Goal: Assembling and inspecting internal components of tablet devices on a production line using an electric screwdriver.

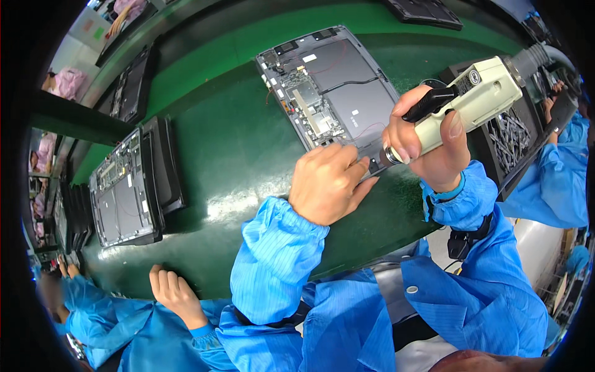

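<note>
Cream-coloured and blocky, a power driver sits in the right hand, whose grip is clenched round its body, fingers near the black lever. Its tip points toward the near corner of an opened grey device, which lies on the green surface with its circuit board exposed. The left hand rests at that same corner, fingers curled close beside the driver's tip; I cannot tell whether its grip pinches anything. Right of the device, a dark tray holds small silvery parts. Farther left, a similar opened device overlaps dark panels; a co-worker's hand rests at the surface's edge.
</note>
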